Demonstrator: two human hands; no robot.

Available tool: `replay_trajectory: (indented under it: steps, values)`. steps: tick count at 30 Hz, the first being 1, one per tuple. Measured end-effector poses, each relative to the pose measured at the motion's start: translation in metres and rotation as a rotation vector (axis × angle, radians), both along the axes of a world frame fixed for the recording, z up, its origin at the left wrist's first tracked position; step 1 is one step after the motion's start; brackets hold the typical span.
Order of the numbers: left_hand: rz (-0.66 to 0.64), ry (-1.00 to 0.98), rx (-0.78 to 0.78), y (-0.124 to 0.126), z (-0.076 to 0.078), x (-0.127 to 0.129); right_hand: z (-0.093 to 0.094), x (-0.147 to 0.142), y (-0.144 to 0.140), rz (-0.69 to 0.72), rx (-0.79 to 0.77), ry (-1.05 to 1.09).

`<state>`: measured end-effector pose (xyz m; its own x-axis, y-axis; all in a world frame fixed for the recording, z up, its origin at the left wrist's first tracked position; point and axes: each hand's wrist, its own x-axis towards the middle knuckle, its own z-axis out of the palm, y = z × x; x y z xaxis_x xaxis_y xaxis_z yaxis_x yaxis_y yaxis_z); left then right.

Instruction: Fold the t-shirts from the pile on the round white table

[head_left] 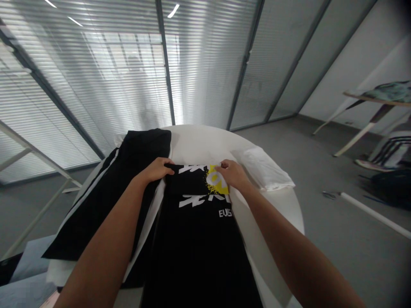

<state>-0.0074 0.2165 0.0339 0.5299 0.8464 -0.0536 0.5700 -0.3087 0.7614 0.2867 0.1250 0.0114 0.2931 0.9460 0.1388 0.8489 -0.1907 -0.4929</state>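
Observation:
A black T-shirt (199,239) with white lettering and a yellow print lies lengthwise on a round white table (205,141). Its far end is folded over toward me. My left hand (158,170) pinches the left corner of that folded part, thumb and fingers closed on the cloth. At the right corner, beside the yellow print, my right hand (233,172) grips the same fold. Left of the shirt are black trousers (141,149) with a white side stripe, partly behind my left forearm. The near end of the shirt runs out of view.
A folded white cloth (266,168) lies on the table's right side. Blinds behind glass panels (205,64) stand beyond the table. On the right are another table (379,99), a white pole (372,214) and dark bags (391,186) on the floor. A metal frame (35,149) stands left.

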Motion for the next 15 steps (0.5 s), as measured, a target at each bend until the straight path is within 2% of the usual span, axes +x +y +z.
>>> replay_trajectory:
  steps: [6, 9, 15]
  values:
    - [0.195, -0.163, 0.023, -0.008, 0.009, 0.008, -0.003, 0.004, 0.002, -0.058, 0.221, 0.221]
    - [0.239, -0.259, 0.024, -0.010, 0.010, 0.013, -0.004, 0.006, 0.003, -0.065, 0.306, 0.345]
    - [0.292, -0.474, -0.018, -0.011, 0.009, 0.021, -0.005, 0.004, 0.004, -0.031, 0.370, 0.561]
